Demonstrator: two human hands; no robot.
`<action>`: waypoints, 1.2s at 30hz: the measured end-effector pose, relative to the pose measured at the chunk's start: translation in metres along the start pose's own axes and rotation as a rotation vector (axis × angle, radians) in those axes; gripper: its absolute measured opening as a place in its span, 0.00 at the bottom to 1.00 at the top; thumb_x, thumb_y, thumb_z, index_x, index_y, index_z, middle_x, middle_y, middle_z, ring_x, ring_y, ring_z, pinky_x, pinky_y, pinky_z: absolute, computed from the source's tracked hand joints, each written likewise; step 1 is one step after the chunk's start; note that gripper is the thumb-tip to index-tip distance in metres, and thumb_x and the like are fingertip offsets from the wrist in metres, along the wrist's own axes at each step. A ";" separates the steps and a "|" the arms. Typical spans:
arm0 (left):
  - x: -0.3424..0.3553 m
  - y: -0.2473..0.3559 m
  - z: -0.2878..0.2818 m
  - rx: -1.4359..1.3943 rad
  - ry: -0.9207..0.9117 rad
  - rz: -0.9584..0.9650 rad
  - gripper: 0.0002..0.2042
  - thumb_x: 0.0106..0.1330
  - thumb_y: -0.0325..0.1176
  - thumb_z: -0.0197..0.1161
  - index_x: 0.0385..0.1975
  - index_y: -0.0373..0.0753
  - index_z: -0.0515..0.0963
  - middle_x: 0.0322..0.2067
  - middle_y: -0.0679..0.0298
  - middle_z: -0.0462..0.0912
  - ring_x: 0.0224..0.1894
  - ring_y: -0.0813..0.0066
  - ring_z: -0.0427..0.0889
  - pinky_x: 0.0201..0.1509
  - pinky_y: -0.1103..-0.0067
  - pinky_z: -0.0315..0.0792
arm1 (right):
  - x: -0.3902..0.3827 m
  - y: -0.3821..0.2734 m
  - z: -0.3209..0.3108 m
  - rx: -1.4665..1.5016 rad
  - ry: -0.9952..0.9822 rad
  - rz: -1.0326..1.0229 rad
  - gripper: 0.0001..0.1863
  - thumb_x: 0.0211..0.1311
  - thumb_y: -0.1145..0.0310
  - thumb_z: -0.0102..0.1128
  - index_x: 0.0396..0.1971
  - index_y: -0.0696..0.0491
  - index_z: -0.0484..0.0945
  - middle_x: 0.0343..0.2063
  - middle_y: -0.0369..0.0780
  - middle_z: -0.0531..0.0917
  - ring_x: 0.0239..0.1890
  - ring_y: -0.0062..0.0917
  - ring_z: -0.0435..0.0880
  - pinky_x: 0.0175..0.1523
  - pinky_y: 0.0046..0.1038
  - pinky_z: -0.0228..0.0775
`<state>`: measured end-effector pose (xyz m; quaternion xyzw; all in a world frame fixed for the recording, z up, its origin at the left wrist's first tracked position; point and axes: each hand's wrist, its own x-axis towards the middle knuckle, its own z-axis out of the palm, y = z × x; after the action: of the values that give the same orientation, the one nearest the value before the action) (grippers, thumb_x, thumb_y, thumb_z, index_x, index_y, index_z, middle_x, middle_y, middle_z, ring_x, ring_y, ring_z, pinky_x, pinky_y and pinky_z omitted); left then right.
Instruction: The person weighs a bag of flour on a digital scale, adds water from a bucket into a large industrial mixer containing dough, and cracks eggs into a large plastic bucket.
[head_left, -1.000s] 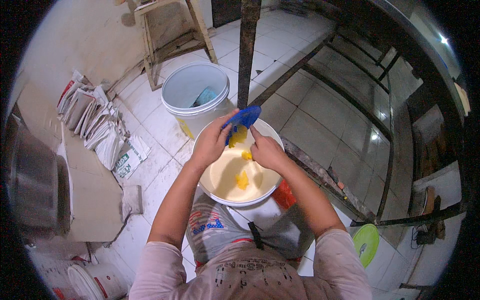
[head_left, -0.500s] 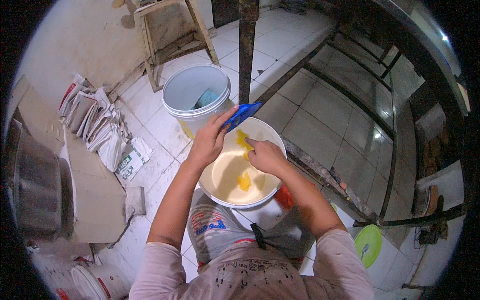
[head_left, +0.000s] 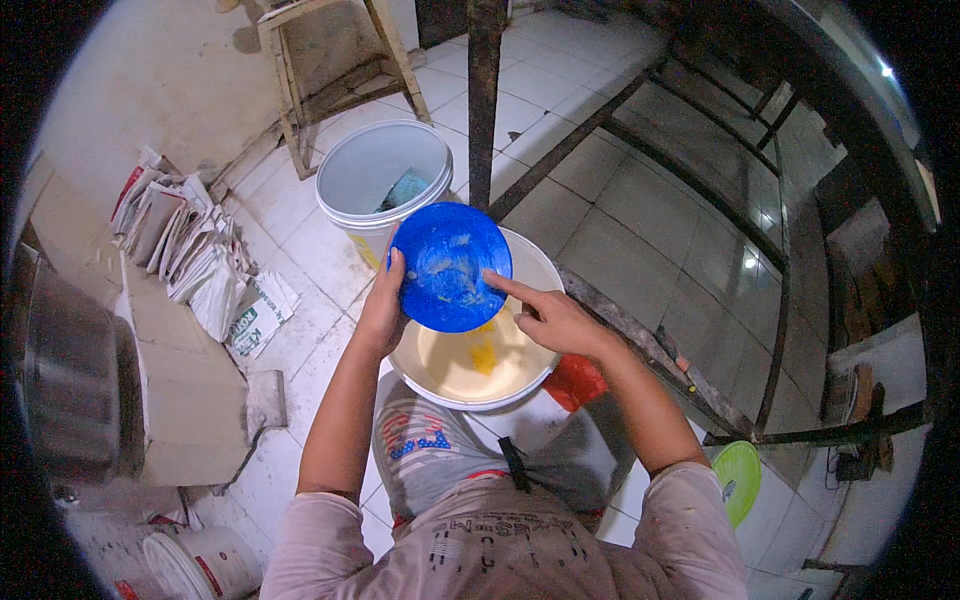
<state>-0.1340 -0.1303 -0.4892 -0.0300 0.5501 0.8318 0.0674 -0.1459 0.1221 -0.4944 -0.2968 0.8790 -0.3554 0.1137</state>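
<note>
Blue plate (head_left: 450, 268) now faces up, not sideways as before, above the white bucket (head_left: 540, 264). Left hand (head_left: 383, 308) holds its edge; right hand (head_left: 560, 322) touches it with one straight finger, others loosely curled.

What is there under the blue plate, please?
Under the blue plate, the white bucket shows cream-coloured contents and some bright yellow material. The plate hides part of the inside; what lies there cannot be seen.

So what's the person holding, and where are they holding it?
The left hand holds a round blue plate by its left edge. The right hand isn't gripping it, just putting a finger to it.
</note>
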 end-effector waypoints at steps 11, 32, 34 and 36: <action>-0.013 0.023 0.007 0.164 -0.105 -0.004 0.33 0.68 0.57 0.40 0.67 0.43 0.49 0.63 0.58 0.57 0.64 0.65 0.59 0.65 0.69 0.57 | 0.003 -0.001 -0.015 -0.965 0.078 -0.145 0.37 0.57 0.69 0.50 0.64 0.22 0.50 0.23 0.41 0.75 0.21 0.31 0.80 0.24 0.33 0.73; -0.004 -0.015 -0.005 0.260 0.045 0.155 0.28 0.71 0.52 0.39 0.65 0.43 0.55 0.61 0.57 0.62 0.63 0.66 0.61 0.66 0.73 0.55 | -0.003 -0.038 0.036 -0.322 -0.182 -0.147 0.40 0.50 0.74 0.53 0.64 0.29 0.55 0.31 0.46 0.74 0.28 0.39 0.79 0.32 0.37 0.74; -0.005 -0.009 -0.013 0.159 -0.045 0.072 0.31 0.69 0.56 0.41 0.66 0.44 0.51 0.63 0.59 0.58 0.64 0.65 0.59 0.67 0.70 0.54 | -0.010 -0.026 0.012 -0.240 -0.065 -0.143 0.41 0.50 0.75 0.53 0.64 0.24 0.54 0.33 0.46 0.73 0.28 0.39 0.78 0.32 0.37 0.74; -0.016 0.008 -0.009 0.054 -0.080 -0.022 0.33 0.67 0.57 0.42 0.68 0.48 0.47 0.66 0.60 0.53 0.66 0.64 0.57 0.67 0.69 0.55 | -0.012 -0.018 -0.009 -0.329 -0.022 -0.105 0.42 0.50 0.75 0.54 0.63 0.22 0.54 0.33 0.46 0.72 0.28 0.38 0.78 0.32 0.37 0.74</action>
<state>-0.1199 -0.1429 -0.4830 -0.0012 0.5689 0.8164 0.0993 -0.1319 0.1241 -0.4759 -0.3608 0.9073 -0.2090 0.0545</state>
